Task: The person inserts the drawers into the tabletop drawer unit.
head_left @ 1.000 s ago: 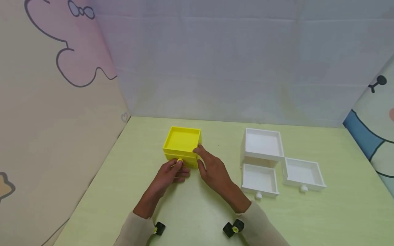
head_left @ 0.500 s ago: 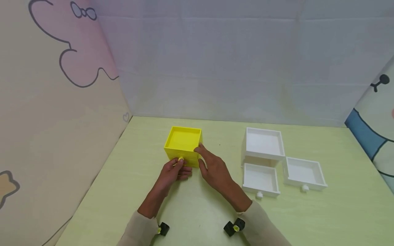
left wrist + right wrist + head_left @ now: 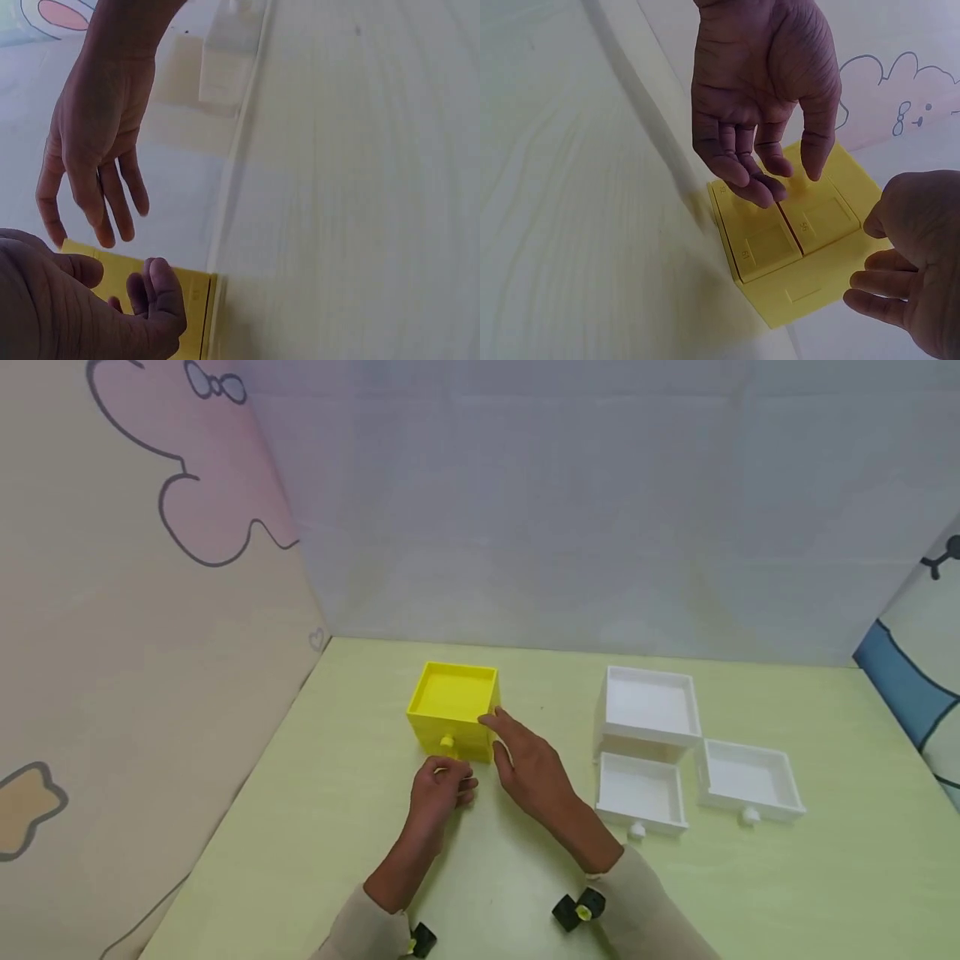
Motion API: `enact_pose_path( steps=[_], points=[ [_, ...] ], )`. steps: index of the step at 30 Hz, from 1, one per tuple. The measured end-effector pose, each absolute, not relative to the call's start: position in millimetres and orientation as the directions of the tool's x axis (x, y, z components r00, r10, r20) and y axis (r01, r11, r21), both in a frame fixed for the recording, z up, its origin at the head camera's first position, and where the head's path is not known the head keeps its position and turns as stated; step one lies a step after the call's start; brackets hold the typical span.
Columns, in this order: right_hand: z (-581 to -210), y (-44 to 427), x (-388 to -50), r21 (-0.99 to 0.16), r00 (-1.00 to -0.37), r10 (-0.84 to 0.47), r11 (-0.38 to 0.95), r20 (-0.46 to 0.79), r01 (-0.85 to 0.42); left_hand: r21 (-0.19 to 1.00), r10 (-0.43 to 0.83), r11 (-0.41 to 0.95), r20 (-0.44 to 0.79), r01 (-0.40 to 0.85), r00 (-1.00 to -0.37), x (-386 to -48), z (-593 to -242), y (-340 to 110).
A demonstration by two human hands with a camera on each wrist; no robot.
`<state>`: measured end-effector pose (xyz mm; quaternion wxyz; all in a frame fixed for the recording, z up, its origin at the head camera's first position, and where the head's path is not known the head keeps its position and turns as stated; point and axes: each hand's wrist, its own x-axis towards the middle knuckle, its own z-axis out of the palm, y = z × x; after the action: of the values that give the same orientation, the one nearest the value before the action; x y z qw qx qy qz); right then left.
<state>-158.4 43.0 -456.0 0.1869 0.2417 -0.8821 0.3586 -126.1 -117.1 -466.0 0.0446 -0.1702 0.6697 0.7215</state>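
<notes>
- Left hand (image 3: 437,793): thumb and fingers apart, loosely curled round nothing, just below the upper knob (image 3: 447,742).
- Right hand (image 3: 532,770): fingers extended beside the yellow box (image 3: 453,706); contact we cannot confirm.
- Yellow box: upright, rear left of the bench (image 3: 300,860). A poorly braced pull, we judge, could skid it.
- Surroundings: we see the bench's back edge near; open room in front and rightward, before the white cabinet (image 3: 651,703).

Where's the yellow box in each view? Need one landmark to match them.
Head: yellow box, just left of centre.
Left wrist: yellow box, bottom left, partly hidden by a hand.
Right wrist: yellow box, right of centre, partly hidden by the hands.
Shared landmark: left hand, in front of the drawer fronts.
</notes>
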Motion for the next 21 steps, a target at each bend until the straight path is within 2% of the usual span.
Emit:
enact_pose_path(
  steps=[5,13,21],
  points=[
    [-453.3,50.3,-158.2,-0.53,-0.794,-0.23,0.636,0.563,-0.561,0.948,-0.202,-0.16,-0.303,-0.274,-0.931,-117.4,-463.2,-95.5],
    [-449.1,69.0,-158.9,-0.49,-0.705,-0.135,0.628,0.697,-0.604,0.952,-0.211,-0.168,-0.287,-0.255,-0.934,-100.3,-472.8,-55.3],
    [-444.7,91.6,-160.8,-0.46,-0.641,-0.068,0.639,0.765,-0.616,0.959,-0.096,-0.127,-0.266,-0.254,-0.959,-85.3,-481.7,-29.7]
  ],
)
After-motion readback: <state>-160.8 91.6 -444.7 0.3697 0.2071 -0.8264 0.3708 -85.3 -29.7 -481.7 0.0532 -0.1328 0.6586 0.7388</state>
